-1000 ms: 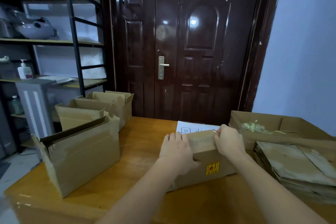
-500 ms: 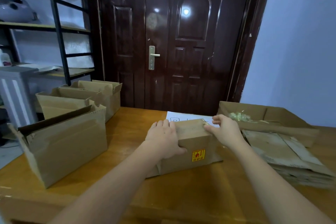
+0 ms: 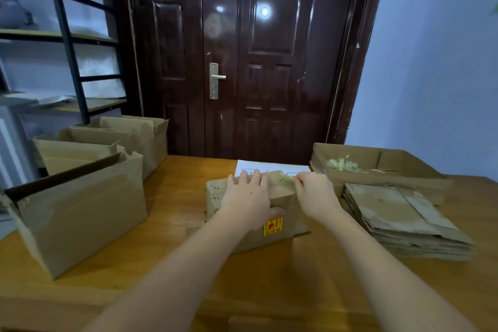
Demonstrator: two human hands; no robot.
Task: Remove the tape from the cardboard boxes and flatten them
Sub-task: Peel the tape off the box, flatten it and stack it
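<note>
- The right hand (image 3: 314, 193) now pinches a pale strip of tape (image 3: 287, 177) at the far top edge of the small cardboard box (image 3: 280, 191) in the centre of the frame. Half a second ago its fingers lay hooked over that edge with no tape lifted.
- The left hand (image 3: 246, 198) has stayed on the box: fingers spread flat over the top, thumb wrapped down the near face just above the yellow sticker (image 3: 273, 226). It is pressing down, not gripping tape.
- The box sits on the bench (image 3: 167, 197), closed, with a white sheet of paper (image 3: 272, 165) just behind it.
- My reading: peeling has begun, so the tape is only partly off and flattening comes later. A steady pull along the seam seems called for, as thin tape may tear short.
- At right of the frame a stack of flattened boxes (image 3: 398, 213) lies near an open tray box (image 3: 382, 170) that holds crumpled tape scraps (image 3: 341, 164), which suggests several boxes are already done.
- At left, three open boxes (image 3: 80, 207) stand upright, not yet flattened.
- The camera has also tilted: the shelving (image 3: 67, 35) now sits further toward the upper left of the frame.
</note>
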